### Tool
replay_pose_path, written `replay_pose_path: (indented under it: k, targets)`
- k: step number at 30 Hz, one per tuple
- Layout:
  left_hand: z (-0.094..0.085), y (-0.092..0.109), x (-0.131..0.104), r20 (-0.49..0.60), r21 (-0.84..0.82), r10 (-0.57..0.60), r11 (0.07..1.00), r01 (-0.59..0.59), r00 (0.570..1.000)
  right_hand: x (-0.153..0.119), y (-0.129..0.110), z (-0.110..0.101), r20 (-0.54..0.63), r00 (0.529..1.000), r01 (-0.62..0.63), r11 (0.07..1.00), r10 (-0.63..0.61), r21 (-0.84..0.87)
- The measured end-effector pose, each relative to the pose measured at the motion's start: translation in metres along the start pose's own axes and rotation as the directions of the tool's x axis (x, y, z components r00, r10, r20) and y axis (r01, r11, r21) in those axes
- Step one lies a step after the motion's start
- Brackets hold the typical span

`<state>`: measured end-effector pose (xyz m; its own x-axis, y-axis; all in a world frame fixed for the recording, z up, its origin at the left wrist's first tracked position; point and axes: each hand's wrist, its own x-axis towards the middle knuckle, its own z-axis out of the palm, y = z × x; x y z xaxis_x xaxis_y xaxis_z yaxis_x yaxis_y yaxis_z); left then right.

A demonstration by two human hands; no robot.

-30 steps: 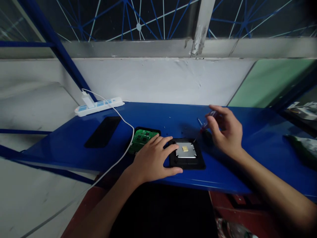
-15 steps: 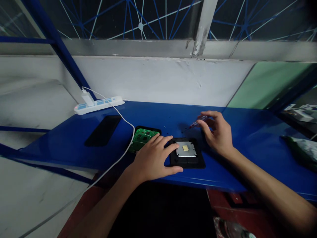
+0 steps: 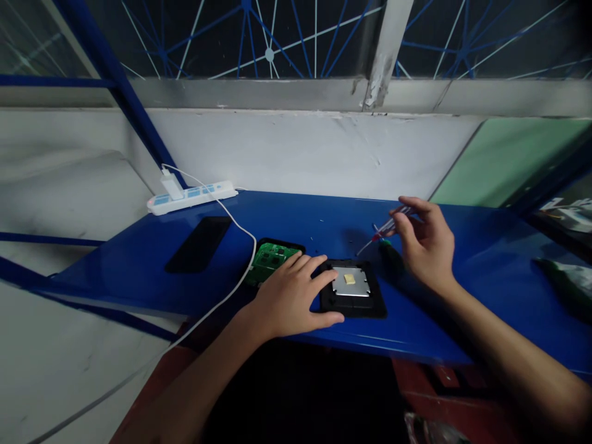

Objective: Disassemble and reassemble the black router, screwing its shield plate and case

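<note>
Glossy blue metal workbench (image 3: 485,271) stretched below a white wall. Left hand (image 3: 289,299) pressed flat, fingers spread, steadying a square black plastic casing (image 3: 354,296); right hand (image 3: 428,246) pinched a thin red-handled screwdriver (image 3: 386,231), whose tip probably needed squaring over a screw before turning.

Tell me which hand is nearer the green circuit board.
Left. The left hand lies right beside the green circuit board, fingers on the black device; the right hand holds a screwdriver farther right.

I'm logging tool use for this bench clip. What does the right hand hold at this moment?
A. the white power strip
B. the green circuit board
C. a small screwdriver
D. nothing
C: the right hand pinches a small screwdriver above the blue table, its thin shaft pointing down toward the black device that the left hand steadies.
</note>
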<state>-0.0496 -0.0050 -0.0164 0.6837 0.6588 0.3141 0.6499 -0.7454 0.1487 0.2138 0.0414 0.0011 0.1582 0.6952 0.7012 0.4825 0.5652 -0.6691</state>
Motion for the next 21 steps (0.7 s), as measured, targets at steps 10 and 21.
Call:
replay_pose_path:
  k: [10, 21]
  targets:
    - [-0.013, 0.024, 0.009, 0.003, 0.001, 0.013, 1.0, -0.013, 1.0, 0.007, 0.0, 0.001, 0.181, 0.939, -0.324, 0.93, 0.293, 0.172]
    - [0.022, 0.064, 0.021, -0.158, -0.168, -0.143, 0.979, 0.116, 0.977, 0.005, -0.002, 0.004, 0.298, 0.895, -0.399, 0.896, 0.333, 0.197]
